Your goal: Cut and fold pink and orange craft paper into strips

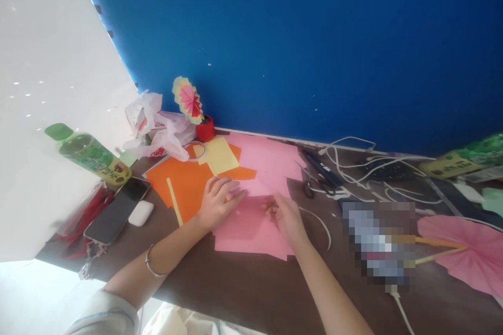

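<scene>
Pink paper point(247, 235) lies at four o'clock from the left hand point(220, 201); a dragging palm could crease or skew it, and scissors point(308, 190) at one o'clock from the right hand point(285, 215) could snag it. Left grip spread, pointing towards two o'clock; right fingers curled, whether pinching I cannot tell.

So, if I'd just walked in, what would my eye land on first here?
Probably the big blue panel filling the top behind the desk. Next, the bright pink paper in the middle, with the left fingers and right fingers over it. Then the pleated paper rosette at back left and the larger pink fan at the right edge.
</scene>
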`<act>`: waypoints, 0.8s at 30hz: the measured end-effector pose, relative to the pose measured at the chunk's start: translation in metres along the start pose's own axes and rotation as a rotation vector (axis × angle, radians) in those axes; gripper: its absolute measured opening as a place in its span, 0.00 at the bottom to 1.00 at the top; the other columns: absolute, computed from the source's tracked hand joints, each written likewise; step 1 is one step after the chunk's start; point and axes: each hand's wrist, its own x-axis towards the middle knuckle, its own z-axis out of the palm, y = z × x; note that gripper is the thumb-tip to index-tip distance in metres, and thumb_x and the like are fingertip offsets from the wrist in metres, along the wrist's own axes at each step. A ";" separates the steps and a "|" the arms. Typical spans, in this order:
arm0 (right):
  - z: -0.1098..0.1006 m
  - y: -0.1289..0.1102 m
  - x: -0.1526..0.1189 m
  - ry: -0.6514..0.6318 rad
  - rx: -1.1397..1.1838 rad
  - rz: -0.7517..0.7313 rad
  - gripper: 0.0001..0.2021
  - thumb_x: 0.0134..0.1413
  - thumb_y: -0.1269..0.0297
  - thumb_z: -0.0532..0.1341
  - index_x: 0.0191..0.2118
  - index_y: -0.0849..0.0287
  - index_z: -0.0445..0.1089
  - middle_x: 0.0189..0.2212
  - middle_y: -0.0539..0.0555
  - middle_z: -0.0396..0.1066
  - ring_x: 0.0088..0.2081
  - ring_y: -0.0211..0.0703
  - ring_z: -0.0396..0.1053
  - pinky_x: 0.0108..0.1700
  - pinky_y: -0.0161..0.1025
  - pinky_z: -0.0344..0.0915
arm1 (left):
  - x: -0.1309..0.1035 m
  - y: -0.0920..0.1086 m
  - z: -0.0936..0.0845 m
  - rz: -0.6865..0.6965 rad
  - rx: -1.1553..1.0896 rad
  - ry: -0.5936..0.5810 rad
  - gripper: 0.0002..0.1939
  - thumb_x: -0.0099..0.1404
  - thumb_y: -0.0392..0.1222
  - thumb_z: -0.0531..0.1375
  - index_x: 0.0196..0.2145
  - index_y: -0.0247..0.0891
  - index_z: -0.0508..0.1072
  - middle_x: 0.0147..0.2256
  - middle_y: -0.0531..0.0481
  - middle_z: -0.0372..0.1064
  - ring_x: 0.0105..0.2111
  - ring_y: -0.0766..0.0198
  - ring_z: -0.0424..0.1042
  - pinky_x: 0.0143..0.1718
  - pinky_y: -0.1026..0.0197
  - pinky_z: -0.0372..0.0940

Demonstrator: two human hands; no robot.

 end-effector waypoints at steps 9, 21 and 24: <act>-0.003 0.002 0.001 0.137 0.004 -0.126 0.17 0.45 0.53 0.64 0.19 0.60 0.64 0.15 0.47 0.61 0.20 0.34 0.59 0.26 0.34 0.57 | -0.003 0.008 0.010 -0.674 -0.806 -0.118 0.44 0.58 0.48 0.60 0.63 0.45 0.38 0.61 0.35 0.41 0.58 0.49 0.53 0.50 0.48 0.61; -0.001 -0.009 -0.006 0.087 -0.077 -0.213 0.17 0.47 0.53 0.63 0.18 0.59 0.64 0.13 0.47 0.60 0.19 0.35 0.59 0.27 0.35 0.58 | 0.005 0.009 0.007 -1.187 -1.436 -0.418 0.17 0.49 0.49 0.66 0.29 0.30 0.75 0.23 0.45 0.74 0.23 0.63 0.72 0.28 0.63 0.68; 0.001 -0.006 -0.005 0.023 0.087 -0.158 0.16 0.44 0.51 0.64 0.23 0.59 0.67 0.16 0.48 0.64 0.19 0.35 0.60 0.26 0.36 0.60 | 0.007 0.012 0.006 -1.205 -1.401 -0.375 0.17 0.50 0.50 0.66 0.27 0.30 0.76 0.24 0.45 0.74 0.23 0.64 0.72 0.27 0.63 0.68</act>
